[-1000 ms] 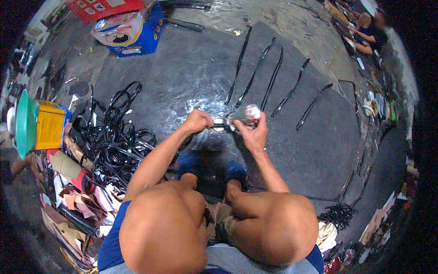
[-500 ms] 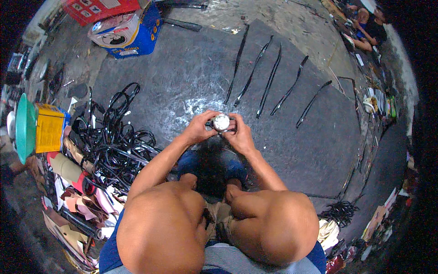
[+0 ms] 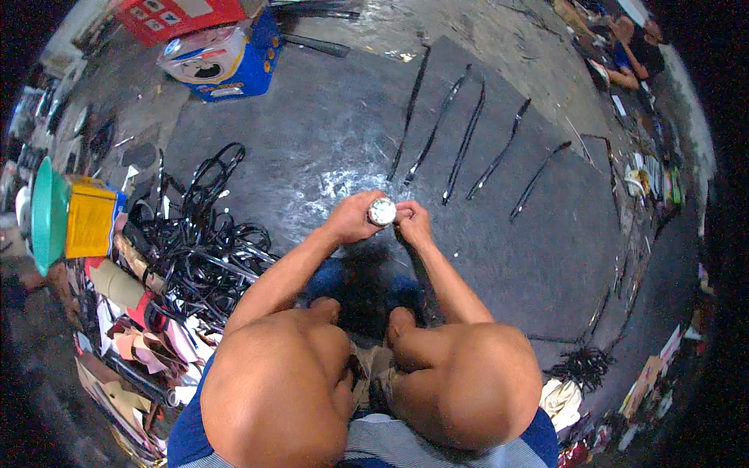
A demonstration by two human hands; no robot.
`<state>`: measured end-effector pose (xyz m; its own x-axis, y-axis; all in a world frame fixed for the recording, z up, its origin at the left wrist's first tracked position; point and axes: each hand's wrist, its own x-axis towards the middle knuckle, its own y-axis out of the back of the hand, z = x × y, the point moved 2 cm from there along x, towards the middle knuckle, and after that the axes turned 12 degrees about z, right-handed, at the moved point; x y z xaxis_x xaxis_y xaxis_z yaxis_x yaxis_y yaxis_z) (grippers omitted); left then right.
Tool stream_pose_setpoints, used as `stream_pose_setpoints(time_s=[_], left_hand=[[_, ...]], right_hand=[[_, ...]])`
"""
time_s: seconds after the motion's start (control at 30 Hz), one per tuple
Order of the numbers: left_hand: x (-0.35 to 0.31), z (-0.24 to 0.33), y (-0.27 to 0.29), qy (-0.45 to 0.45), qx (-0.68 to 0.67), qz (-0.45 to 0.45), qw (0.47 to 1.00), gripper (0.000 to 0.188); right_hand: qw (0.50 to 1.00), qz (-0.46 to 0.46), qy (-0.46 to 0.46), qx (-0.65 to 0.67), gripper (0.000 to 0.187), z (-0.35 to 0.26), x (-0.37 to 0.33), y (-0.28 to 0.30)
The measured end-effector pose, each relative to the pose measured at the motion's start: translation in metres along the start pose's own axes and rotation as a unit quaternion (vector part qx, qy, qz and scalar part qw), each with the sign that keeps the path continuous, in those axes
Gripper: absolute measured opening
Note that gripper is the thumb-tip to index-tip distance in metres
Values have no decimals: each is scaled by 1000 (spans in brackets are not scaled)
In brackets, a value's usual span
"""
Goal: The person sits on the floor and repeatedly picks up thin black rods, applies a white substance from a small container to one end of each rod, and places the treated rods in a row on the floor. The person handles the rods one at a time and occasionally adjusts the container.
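Observation:
My left hand [image 3: 353, 218] is closed round a small cylinder [image 3: 382, 211] with a round, blotchy white top, held over the dark mat. Just to its right, the fingers of my right hand [image 3: 413, 224] are pinched together. What they pinch is too small to make out; a thin dark line shows below them against the shadow. Beyond my hands, several narrow black strips [image 3: 466, 140] lie roughly side by side on the mat [image 3: 304, 156]. To the left sprawls a tangled heap of glossy black strips [image 3: 207, 242].
A blue and white box [image 3: 226, 66] and a red box [image 3: 168, 17] stand at the far left. A green basin [image 3: 48, 217] leans by a yellow tin [image 3: 90, 218]. Scraps [image 3: 148, 347] lie left of my knees, a black bundle [image 3: 583, 366] right. Another person [image 3: 640, 51] sits far right.
My right hand has come off the cylinder and drawn slightly right, fingers now pinched. My left hand alone keeps hold of the cylinder. The view has shifted a little.

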<state>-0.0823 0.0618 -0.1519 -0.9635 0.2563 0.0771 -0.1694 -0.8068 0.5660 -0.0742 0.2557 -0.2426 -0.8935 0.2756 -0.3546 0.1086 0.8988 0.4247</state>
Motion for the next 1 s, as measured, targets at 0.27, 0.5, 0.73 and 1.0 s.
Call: stream_pose_setpoints(time_s=[0.27, 0.5, 0.73, 1.0], left_hand=[[-3, 4, 3, -4, -32, 24, 999, 43], [-2, 1, -7, -20, -14, 47, 999, 37], [-3, 1, -3, -29, -28, 33, 999, 38], [-4, -6, -4, 7, -10, 26, 1000, 40]], right_hand=[[989, -52, -6, 141, 24, -8, 2, -3], [931, 7, -101, 351, 34, -54, -25, 43], [892, 16, 30, 451, 33, -184, -87, 183], [827, -65, 235, 507, 43, -269, -114, 314]])
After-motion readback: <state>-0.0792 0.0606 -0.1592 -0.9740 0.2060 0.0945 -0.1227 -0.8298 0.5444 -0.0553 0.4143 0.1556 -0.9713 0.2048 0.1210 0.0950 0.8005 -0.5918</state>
